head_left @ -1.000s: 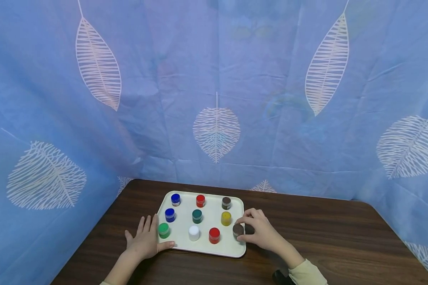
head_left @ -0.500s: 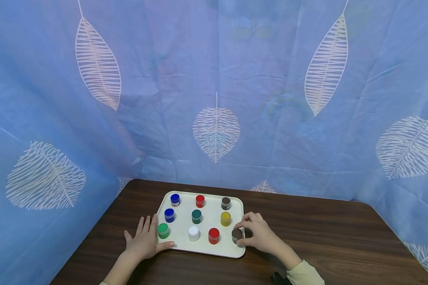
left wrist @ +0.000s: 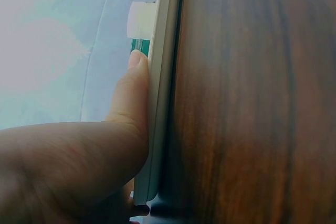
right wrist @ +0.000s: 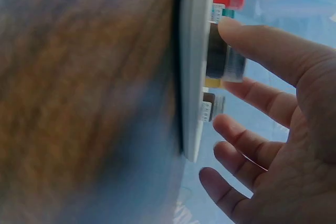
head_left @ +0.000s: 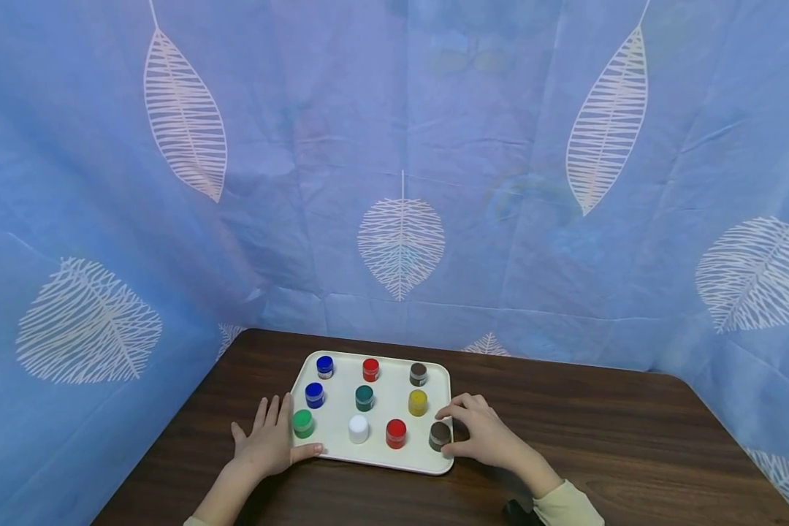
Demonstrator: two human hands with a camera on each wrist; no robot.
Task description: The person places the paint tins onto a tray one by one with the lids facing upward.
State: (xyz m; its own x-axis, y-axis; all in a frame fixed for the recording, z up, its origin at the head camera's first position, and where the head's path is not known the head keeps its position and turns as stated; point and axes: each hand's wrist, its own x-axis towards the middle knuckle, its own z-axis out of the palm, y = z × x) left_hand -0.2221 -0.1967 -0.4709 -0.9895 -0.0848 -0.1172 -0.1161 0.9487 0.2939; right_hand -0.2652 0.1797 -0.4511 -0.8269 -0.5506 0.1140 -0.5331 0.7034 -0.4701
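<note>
A cream tray (head_left: 332,447) holds several small paint jars with clear lids, standing upright in three rows. My right hand (head_left: 489,435) is around a dark brown paint jar (head_left: 440,437) at the tray's near right corner. Thumb and index finger lie loosely on either side of this jar, and the other fingers are spread in the right wrist view; I cannot tell if the tips touch it. My left hand (head_left: 266,443) rests at the tray's near left corner, fingers straight along the left side, thumb along the front edge. Beside it stands a green paint jar (head_left: 303,424).
Red (head_left: 396,434) and white (head_left: 358,429) paint jars share the front row. A yellow jar (head_left: 417,402) stands behind the brown one. The dark wooden table (head_left: 585,431) extends to both sides; a blue leaf-patterned curtain (head_left: 302,241) hangs behind it.
The brown jar has come down onto the tray's corner, slightly nearer me. My right thumb and index finger have loosened from it, moving a little to the right. My left hand stays put.
</note>
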